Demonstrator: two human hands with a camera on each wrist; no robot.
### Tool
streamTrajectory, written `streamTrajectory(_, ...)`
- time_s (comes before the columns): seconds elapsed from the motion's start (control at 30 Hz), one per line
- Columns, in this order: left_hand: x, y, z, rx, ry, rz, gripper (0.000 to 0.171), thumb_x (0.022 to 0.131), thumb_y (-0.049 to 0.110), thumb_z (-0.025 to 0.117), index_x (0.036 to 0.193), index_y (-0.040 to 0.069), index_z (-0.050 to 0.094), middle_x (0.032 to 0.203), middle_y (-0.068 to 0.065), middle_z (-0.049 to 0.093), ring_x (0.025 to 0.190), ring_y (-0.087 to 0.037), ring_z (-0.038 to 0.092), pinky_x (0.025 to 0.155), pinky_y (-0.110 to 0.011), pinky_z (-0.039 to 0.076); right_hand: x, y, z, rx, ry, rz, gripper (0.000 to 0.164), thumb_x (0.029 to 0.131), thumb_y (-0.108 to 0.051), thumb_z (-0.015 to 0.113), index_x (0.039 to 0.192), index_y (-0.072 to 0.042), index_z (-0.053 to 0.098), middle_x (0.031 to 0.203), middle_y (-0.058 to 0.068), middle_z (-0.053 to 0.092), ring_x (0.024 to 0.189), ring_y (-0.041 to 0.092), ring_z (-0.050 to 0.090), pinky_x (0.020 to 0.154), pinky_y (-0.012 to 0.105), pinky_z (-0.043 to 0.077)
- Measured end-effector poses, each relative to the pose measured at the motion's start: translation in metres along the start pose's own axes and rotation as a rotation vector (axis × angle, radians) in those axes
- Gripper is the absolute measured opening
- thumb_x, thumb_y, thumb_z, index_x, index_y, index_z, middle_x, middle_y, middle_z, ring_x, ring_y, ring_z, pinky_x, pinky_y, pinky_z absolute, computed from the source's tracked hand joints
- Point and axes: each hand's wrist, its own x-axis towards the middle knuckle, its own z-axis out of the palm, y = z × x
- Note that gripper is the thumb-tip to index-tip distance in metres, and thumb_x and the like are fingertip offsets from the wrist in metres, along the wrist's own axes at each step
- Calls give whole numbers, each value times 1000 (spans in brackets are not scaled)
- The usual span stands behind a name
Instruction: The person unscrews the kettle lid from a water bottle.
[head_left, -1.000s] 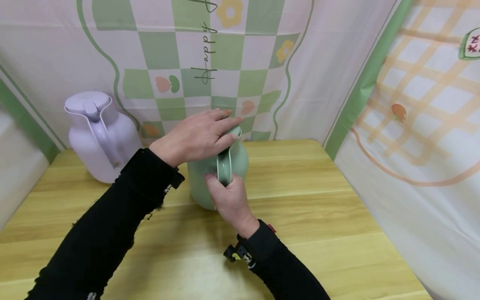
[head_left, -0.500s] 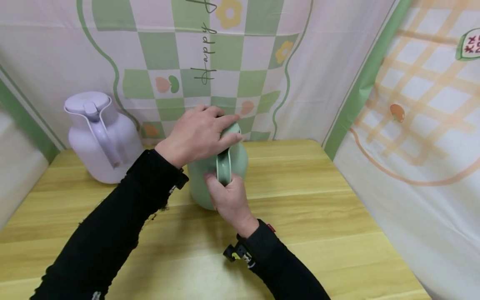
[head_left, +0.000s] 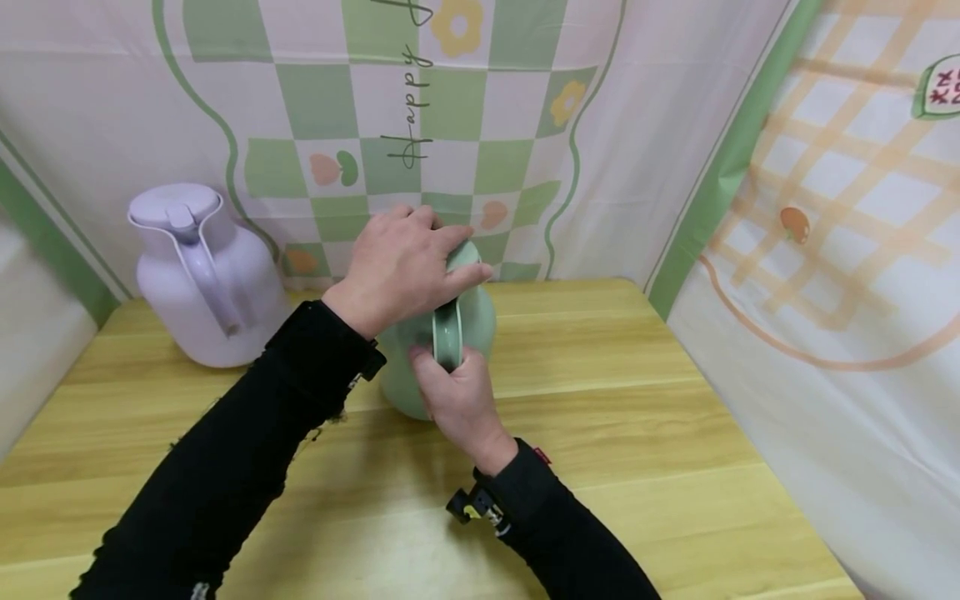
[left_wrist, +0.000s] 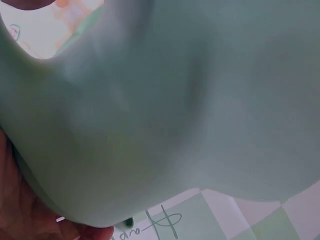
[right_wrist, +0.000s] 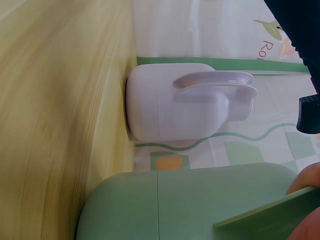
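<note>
A pale green vacuum jug [head_left: 480,321] stands upright on the wooden table. My right hand [head_left: 465,400] grips its handle [head_left: 448,333] low down, thumb on the left side. From above, my left hand [head_left: 401,267] holds the lid [head_left: 463,255]; the thumb lies along the near side and the other fingers reach over the far side. Most of the lid is hidden under that palm. In the left wrist view the jug's body [left_wrist: 225,100] fills the picture, with fingers [left_wrist: 20,205] curled at the lower left around the top.
A lilac vacuum jug [head_left: 202,275] of similar shape stands at the table's back left, its handle toward me. Printed cloth [head_left: 532,150] hangs behind the wooden table [head_left: 600,467], and more cloth [head_left: 840,250] hangs along the right side.
My left hand has turned clockwise on the lid, its wrist and forearm shifting right and its knuckles rising a little. The right hand and the green jug have stayed in place.
</note>
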Motion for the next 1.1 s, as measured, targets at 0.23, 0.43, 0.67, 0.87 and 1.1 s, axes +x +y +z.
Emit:
streamTrajectory(0.23,1,0,-1,-70,-18,-5,76,89,75,38,137,19,58,116,-16,59,107,-28,50,88,-45,41,-1,-1,0,3,-8,-5,47,100,-29,53,59,-13,37,43,6,32,36,24,32,42,34,28)
streamTrajectory(0.43,2,-12,-5,-161,-93,80,81,92,73,32,148,17,45,148,-23,41,138,-36,34,110,-52,30,-1,-3,1,-8,-2,7,46,99,-28,54,59,-13,37,43,6,32,35,24,32,41,33,28)
streamTrajectory(0.67,1,-27,-10,-202,-197,205,61,99,57,30,153,29,37,156,-13,35,140,-31,33,113,-47,27,0,-2,1,-14,8,-11,46,99,-27,54,58,-13,39,44,5,33,36,24,33,40,33,28)
streamTrajectory(0.87,-1,-29,-10,-197,-199,213,56,100,52,30,151,30,40,156,-11,35,140,-27,33,113,-44,29,0,-1,2,-24,9,-18,46,99,-27,54,58,-13,39,44,6,34,36,24,34,40,33,29)
streamTrajectory(1.1,-3,-26,-9,-130,-87,250,57,100,55,32,146,26,49,146,-14,48,130,-30,47,106,-48,38,0,-2,2,-14,1,-14,45,99,-27,53,59,-13,40,44,6,34,36,24,35,40,34,29)
